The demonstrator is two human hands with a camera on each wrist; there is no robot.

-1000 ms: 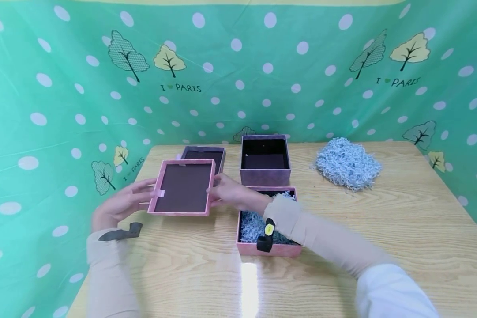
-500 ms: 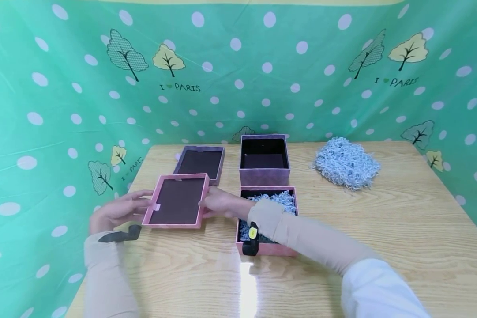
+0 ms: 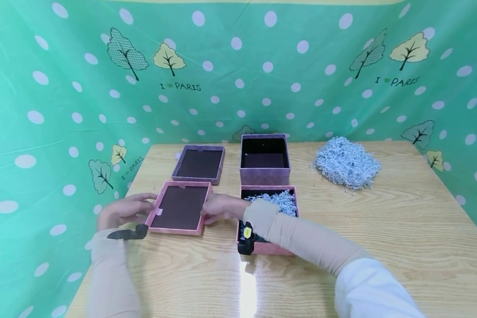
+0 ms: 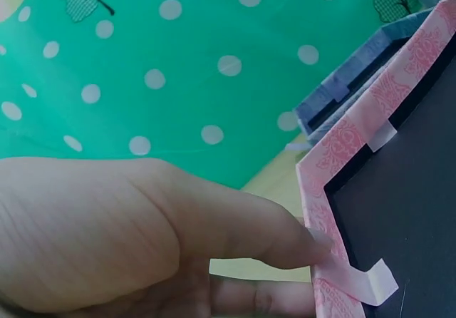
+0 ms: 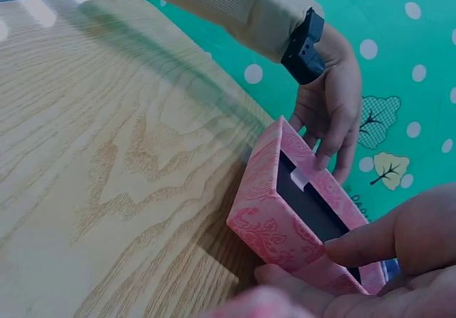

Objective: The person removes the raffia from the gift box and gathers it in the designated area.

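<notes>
A shallow pink box lid (image 3: 182, 207), dark inside face up, is at the left of the table between both hands. My left hand (image 3: 129, 208) holds its left side; the thumb lies on the rim, the other fingers along the outer wall. On the opposite side my right hand (image 3: 222, 206) pinches the wall between thumb and fingers, partly hidden by the wrist in the head view. Under the right forearm stands a pink box (image 3: 274, 248) with blue shredded paper (image 3: 282, 201) in it. Part of that box is covered by the sleeve.
Behind the pink lid lies a purple box lid (image 3: 200, 164), inside up. A deep purple box (image 3: 264, 176) stands behind the pink box. A heap of blue shredded paper (image 3: 347, 163) is at the back right. A green dotted curtain (image 3: 238, 66) borders the wooden table (image 3: 381, 247).
Both hands have brought the pink lid down and toward the front of the table, uncovering the purple lid behind it. In the last half second it has settled slightly to the right.
</notes>
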